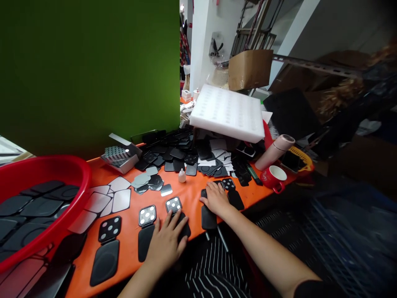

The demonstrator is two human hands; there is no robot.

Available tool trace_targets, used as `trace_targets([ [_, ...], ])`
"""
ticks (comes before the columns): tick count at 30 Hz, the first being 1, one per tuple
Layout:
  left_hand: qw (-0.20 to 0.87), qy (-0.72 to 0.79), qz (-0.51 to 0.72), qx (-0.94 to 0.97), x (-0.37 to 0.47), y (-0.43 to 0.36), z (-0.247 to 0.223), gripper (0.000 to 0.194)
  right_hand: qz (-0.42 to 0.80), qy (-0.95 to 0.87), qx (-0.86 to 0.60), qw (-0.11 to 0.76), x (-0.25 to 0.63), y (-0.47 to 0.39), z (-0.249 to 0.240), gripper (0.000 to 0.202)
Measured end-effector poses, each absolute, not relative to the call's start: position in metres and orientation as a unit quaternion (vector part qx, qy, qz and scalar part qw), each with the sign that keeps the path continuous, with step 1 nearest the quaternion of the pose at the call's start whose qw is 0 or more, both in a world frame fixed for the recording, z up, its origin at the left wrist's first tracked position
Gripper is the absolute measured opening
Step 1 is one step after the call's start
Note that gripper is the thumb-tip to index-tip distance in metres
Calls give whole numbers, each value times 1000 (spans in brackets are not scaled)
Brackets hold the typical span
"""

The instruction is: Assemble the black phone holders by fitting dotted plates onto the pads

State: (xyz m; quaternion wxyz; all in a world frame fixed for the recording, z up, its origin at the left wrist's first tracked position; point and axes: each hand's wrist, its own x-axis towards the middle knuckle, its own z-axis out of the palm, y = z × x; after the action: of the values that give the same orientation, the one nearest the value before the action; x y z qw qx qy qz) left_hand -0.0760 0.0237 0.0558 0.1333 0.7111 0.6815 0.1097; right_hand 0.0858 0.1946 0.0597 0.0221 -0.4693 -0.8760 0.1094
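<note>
My left hand [166,240] lies with fingers spread over an opened black hinged case [185,225], whose upper half carries a silvery panel with white dots. To its left is a similar opened case [147,215], partly hidden by the hand. Farther left lies another opened case [105,263] with grey dots in its upper half. My right hand [216,198] rests with fingers stretched over the upper half of a black case [209,217], covering most of that half. Right beside it lies one more opened case [236,200]. Neither hand appears to grip anything.
A red tub [83,178] of black pieces stands at left. White cards [120,200], silvery plates [142,179], a small white bottle [182,176] and black cases [178,153] lie behind. A red mug [269,178] and pink flask [273,153] stand near the right edge.
</note>
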Motion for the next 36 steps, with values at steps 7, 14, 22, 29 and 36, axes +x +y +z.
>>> trace_targets([
  [7,209,661,237,681,-47,41,57,55,238,-849,-463,85,81,190,70,31],
  [14,657,537,427,313,-34,47,74,46,478,-733,-421,241,91,147,92,31],
  [22,727,468,502,32,-66,14,101,32,405,-691,-573,170,163,86,32,23],
  [29,760,426,488,-43,-64,3,108,41,503,-634,-565,161,154,96,9,35],
  [36,768,423,481,-11,-68,-2,107,44,447,-823,-350,-1,151,93,90,23],
])
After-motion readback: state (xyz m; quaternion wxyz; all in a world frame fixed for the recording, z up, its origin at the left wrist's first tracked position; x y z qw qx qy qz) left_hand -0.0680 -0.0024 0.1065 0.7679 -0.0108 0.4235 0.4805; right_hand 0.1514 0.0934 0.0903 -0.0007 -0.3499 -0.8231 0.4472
